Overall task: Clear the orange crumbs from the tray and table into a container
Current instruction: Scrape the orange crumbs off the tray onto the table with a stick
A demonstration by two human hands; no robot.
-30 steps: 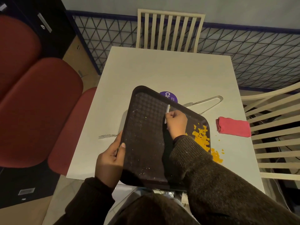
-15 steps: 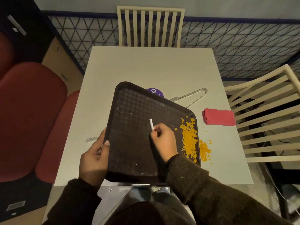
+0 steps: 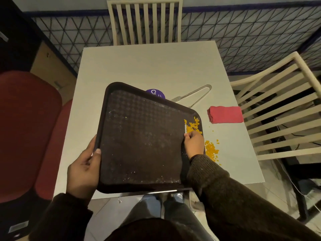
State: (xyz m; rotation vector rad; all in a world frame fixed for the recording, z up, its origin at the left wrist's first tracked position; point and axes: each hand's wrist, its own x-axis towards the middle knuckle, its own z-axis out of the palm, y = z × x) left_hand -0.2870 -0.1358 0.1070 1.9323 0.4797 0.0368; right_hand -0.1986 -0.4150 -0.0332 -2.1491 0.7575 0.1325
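Observation:
A dark textured tray (image 3: 142, 140) lies on the white table (image 3: 149, 66), its near edge over the table's front edge. My left hand (image 3: 83, 169) grips the tray's left rim. My right hand (image 3: 193, 144) pinches a thin white scraper (image 3: 185, 129) held upright against the tray's right side. Orange crumbs (image 3: 193, 126) are heaped in the tray's right corner, just beyond the scraper. A second pile of orange crumbs (image 3: 211, 150) lies on the table beside the tray's right rim. Pale dust specks dot the tray floor.
A purple round lid or container (image 3: 156, 93) peeks out behind the tray's far edge. Metal tongs (image 3: 194, 94) lie behind the tray, a folded red cloth (image 3: 225, 114) to its right. White slatted chairs stand at the far side (image 3: 144, 21) and right (image 3: 278, 105); red seats (image 3: 26, 129) left.
My right hand has swept the scraper from the tray's middle to its right side, pushing the crumbs into the right corner. The left hand keeps its grip on the rim.

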